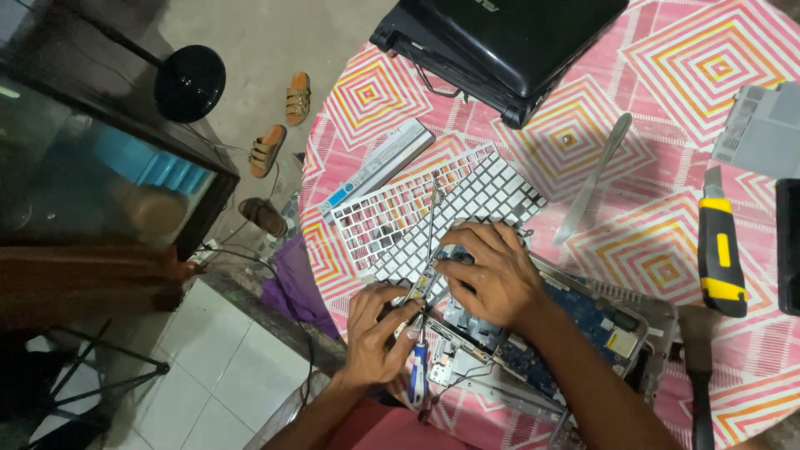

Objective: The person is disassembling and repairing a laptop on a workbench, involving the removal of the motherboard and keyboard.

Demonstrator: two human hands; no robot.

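My left hand [377,335] grips a small blue-handled screwdriver [418,372] at the near corner of an opened laptop base [583,333]. The base lies on the table with its blue circuit board exposed. My right hand [492,271] presses down on a thin metal bracket [433,225] and the top edge of the base, fingers curled. A white keyboard frame [400,212], turned over, rests just beyond both hands.
A round table with a pink patterned cloth [667,67] carries a black laptop [508,42], a long battery [375,167], a metal pry tool [593,179], a yellow utility knife [720,250], a grey cover panel [762,129] and a hammer [696,367]. Sandals [283,121] lie on the floor left.
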